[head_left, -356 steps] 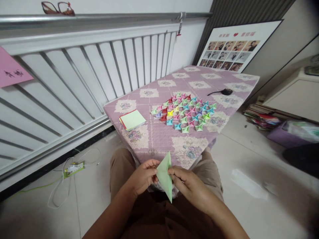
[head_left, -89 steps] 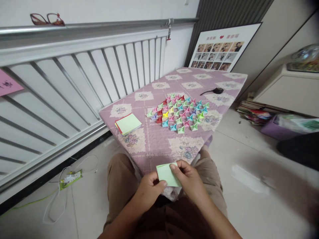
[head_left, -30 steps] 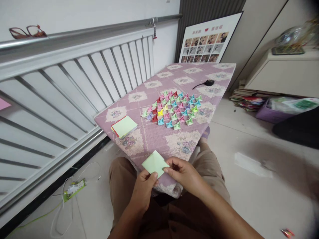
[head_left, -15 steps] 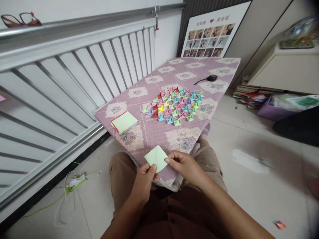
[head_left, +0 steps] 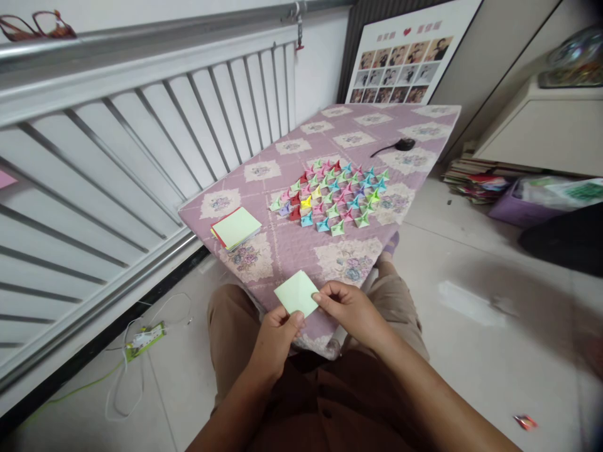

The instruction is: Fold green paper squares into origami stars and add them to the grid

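Note:
A pale green square of folding paper, creased through its middle, is held above the near corner of the table. My left hand pinches its lower corner, thumb on top. At its right corner, my right hand grips it between thumb and fingers. Farther up the table lies a stack of coloured paper with a pale green sheet on top. Several small folded paper pieces in green, pink, red, blue and yellow stand in rows to the right of the stack.
A purple flowered cloth covers the table. A black object with a short cord lies near its far right edge. The white radiator borders the left side. A power strip with cables is on the floor.
My left thumb has shifted slightly along the paper's lower corner. Both hands still hold the paper; the view has moved a little.

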`<state>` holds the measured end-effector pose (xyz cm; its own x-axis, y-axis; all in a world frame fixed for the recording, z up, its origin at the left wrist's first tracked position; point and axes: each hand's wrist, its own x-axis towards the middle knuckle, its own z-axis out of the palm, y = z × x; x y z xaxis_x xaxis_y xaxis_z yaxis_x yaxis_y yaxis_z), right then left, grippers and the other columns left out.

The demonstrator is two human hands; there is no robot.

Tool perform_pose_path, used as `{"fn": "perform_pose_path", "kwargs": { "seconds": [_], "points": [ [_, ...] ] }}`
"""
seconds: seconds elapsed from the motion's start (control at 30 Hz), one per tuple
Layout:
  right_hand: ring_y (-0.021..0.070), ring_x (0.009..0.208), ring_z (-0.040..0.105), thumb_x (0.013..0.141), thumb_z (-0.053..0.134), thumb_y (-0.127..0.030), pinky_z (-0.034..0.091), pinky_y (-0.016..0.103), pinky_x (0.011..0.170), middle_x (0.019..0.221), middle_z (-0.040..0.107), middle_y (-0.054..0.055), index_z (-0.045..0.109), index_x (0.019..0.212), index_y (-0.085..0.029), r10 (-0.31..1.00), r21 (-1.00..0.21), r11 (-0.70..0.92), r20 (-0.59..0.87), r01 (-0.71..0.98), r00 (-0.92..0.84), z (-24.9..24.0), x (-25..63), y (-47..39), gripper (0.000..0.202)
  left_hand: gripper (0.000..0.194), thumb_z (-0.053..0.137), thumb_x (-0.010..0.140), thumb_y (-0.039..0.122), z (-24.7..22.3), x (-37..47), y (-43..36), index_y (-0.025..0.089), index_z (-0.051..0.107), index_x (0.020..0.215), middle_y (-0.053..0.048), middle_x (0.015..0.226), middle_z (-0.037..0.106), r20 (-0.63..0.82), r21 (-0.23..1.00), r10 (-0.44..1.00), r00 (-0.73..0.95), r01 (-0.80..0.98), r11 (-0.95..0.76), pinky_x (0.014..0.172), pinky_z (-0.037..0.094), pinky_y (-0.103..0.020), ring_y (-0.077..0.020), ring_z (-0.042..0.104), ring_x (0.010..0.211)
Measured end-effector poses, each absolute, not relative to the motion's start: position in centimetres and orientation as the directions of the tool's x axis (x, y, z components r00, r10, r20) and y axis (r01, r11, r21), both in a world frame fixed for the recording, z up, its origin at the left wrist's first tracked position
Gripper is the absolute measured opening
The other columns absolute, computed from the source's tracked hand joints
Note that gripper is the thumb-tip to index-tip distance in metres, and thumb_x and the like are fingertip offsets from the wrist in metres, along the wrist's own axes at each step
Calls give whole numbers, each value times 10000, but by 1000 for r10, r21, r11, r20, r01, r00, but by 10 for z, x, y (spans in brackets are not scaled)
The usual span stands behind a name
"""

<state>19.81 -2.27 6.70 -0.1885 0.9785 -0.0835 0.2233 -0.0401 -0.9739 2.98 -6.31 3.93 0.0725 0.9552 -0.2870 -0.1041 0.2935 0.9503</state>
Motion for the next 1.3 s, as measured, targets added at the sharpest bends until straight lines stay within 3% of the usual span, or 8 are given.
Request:
{"fn": "perform_pose_path", "kwargs": {
  "seconds": [0.77,0.93,1.13,1.3],
  "points": [
    [90,488,421,707,660,-481,320,231,479,542,544,-29,510,607,-202,986,-984,-139,-148,114,-72,51,190,-24,332,298,597,796,431,31,32,-62,142,565,730,31,610,508,-325,936,944,56,-121,330,519,295,-206,-74,384,527],
    [89,470,428,665,713,-484,327,226,468,525,512,-60,476,676,-219,987,-986,-158,-156,-50,-34,41,185,-22,356,295,607,785,427,27,33,-58,140,568,727,36,602,487,-325,939,945,36,-104,327,519,292,-208,-73,366,522],
    [93,481,470,658,748,-456,373,226,515,554,535,-84,497,1005,-223,964,-915,-261,-263,-307,-37,41,177,-16,488,326,609,783,458,24,36,-46,139,564,740,44,594,463,-322,940,947,0,-120,320,520,276,-206,-73,344,525],
    [84,526,468,632,763,-477,390,225,543,597,554,-46,605,834,-177,941,-901,-337,-330,-271,-75,46,172,-11,395,373,629,760,501,28,40,-34,132,574,760,44,597,456,-345,929,939,-9,-149,340,524,273,-206,-74,342,528]
  ]
}}
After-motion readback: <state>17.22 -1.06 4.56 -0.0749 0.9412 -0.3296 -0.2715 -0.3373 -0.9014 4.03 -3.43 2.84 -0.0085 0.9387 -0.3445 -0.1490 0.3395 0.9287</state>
